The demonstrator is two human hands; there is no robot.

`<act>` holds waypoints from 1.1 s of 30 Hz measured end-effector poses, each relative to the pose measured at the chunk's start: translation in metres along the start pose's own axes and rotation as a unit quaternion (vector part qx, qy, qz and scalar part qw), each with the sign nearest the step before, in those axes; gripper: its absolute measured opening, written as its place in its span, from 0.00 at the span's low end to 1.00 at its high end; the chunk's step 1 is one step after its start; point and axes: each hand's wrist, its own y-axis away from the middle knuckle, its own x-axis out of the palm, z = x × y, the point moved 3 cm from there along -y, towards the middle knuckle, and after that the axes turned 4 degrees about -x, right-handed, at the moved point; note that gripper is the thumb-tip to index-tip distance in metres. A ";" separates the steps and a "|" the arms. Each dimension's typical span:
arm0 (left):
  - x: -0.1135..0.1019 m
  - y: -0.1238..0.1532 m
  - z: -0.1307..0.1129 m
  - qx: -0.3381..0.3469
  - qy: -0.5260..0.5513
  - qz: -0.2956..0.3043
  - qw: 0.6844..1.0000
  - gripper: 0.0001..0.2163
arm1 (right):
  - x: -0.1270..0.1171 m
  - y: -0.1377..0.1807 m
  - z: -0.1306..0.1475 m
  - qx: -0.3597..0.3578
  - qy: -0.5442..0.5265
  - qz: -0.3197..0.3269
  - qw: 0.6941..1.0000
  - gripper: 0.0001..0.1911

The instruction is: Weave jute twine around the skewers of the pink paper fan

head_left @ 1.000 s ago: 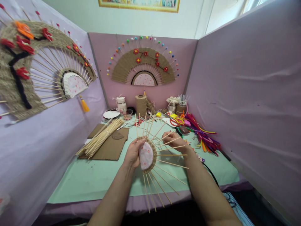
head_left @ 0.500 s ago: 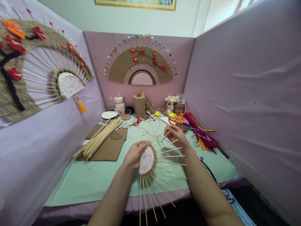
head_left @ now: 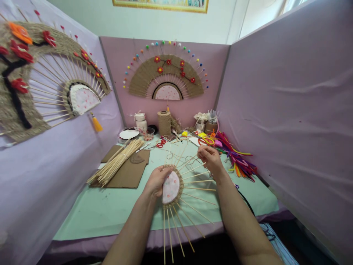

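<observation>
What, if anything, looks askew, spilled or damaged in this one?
Nothing stands out. The left hand holds the half-made fan, its sticks fanned out; the right hand is at the upper stick tips. The pipe cleaners lie in a loose heap, nothing spilled or broken.

One head-worn camera looks forward and down toward 12 o'clock across the table (head_left: 104, 213). Close range at centre: left hand (head_left: 157, 180), right hand (head_left: 211, 158), fan frame (head_left: 171, 187). Back panel (head_left: 121, 106) lies far at 12 o'clock.
</observation>
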 end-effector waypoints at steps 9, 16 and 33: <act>-0.003 0.000 -0.012 0.095 0.128 -0.016 0.987 0.11 | 0.006 0.002 -0.011 0.097 0.049 0.033 0.994 0.13; -0.007 -0.001 -0.017 0.161 0.205 -0.052 0.964 0.12 | 0.039 0.023 -0.005 0.200 0.177 0.320 0.909 0.17; -0.004 -0.011 -0.004 0.110 0.239 -0.009 0.965 0.09 | 0.047 0.032 -0.014 0.226 0.175 0.386 0.877 0.18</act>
